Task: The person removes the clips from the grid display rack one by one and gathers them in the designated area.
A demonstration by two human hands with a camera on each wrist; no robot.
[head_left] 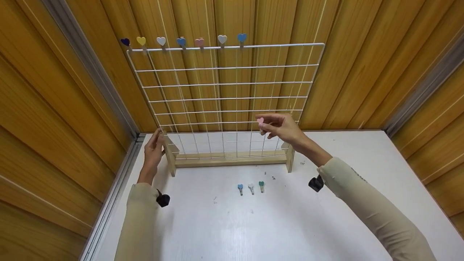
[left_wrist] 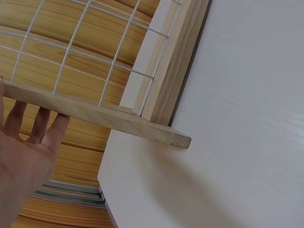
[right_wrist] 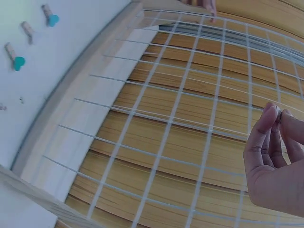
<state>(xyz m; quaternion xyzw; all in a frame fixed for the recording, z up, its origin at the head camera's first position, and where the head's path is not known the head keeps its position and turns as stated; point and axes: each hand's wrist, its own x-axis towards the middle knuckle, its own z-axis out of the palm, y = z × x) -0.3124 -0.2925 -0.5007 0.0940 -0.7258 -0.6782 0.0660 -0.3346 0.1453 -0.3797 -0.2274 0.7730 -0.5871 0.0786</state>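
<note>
Nearest, the person's two light sleeves point(head_left: 373, 210) reach in over a white table point(head_left: 203, 232), a small black camera point(head_left: 163, 200) at the left wrist and another at the right. Beyond them, three heart-topped clips lie just apart in a row on the table, on the near side of a wooden stand: from left to right a blue clip point(head_left: 240, 188), a white clip point(head_left: 251, 187) and a green clip point(head_left: 261, 186). A few dark specks point(head_left: 273, 177) lie scattered between this row and the stand. The left hand point(head_left: 153, 152) holds the left upright of the wooden stand point(head_left: 232, 162), its fingers slightly spread behind the wood and its thumb on the other side. The right hand point(head_left: 284, 128) is raised on the right, pinching a pink clip point(head_left: 260, 121) between thumb and fingertips, in front of the lower right part of the wire grid point(head_left: 236, 98); whether clip and wire touch, I cannot tell. Along the grid's top bar, seven heart clips point(head_left: 181, 41) stand from the left corner to past the middle: dark blue, yellow, white, blue, pink, white, blue. Farthest, a brown panelled wall point(head_left: 362, 72) rises behind.
</note>
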